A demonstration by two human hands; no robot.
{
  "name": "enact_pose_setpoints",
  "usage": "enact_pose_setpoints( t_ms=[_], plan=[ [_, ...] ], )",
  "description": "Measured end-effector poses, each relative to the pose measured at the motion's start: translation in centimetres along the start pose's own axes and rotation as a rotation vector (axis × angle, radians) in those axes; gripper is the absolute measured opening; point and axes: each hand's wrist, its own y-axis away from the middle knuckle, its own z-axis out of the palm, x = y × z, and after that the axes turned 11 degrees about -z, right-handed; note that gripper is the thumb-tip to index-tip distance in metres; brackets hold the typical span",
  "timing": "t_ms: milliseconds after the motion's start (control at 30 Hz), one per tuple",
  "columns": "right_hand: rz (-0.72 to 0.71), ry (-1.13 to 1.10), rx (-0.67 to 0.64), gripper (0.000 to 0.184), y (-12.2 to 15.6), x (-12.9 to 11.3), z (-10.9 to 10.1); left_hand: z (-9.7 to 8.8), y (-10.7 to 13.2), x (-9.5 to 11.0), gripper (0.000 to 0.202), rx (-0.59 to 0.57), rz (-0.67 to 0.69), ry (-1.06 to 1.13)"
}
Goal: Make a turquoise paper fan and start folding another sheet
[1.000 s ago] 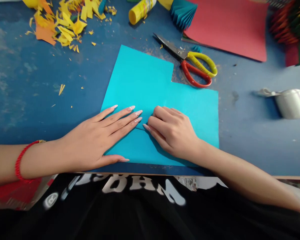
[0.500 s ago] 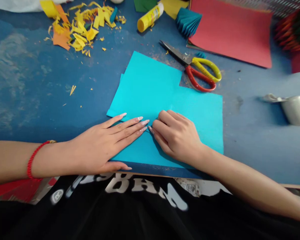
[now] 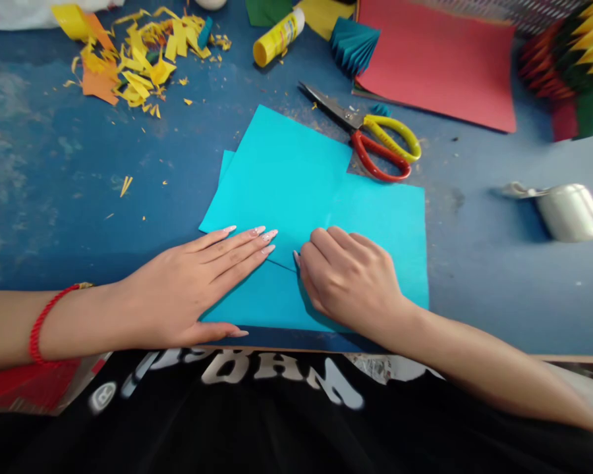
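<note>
Tabletop [image 3: 34,197], blue-painted, bearing cyan paper sheet [image 3: 296,171], doubled, at centre near; upper layer now skewed, lower corner newly showing far left. Left hand [image 3: 197,283] lies flat on it, fingers close together, drawn back from the paper edge [image 3: 281,264]. Right hand [image 3: 348,280] beside it, fingers curled; pinch cannot be told. Red-and-yellow scissors [image 3: 380,155] far right; glue stick [image 3: 279,36] far.

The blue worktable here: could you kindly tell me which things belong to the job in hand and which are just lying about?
In use: turquoise paper, left hand, right hand.
Lying about: scissors, glue stick, red paper sheet, yellow paper scraps, teal paper fan.
</note>
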Motion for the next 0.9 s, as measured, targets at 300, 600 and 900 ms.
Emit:
enact_pose_setpoints(
  t_ms=[300,600,900],
  plan=[
    [-0.116,-0.164,-0.093,0.023,0.2,2.1,-0.9,-0.1,0.0,-0.4,0.093,-0.014,0.012,-0.013],
    [-0.207,-0.511,0.162,0.064,-0.8,3.8,1.5,0.3,0.3,-0.8,0.094,0.014,0.034,-0.07],
    [-0.329,-0.422,-0.103,0.086,0.9,3.5,2.0,-0.3,0.6,-2.4,0.095,-0.053,0.037,-0.004]
  ],
)
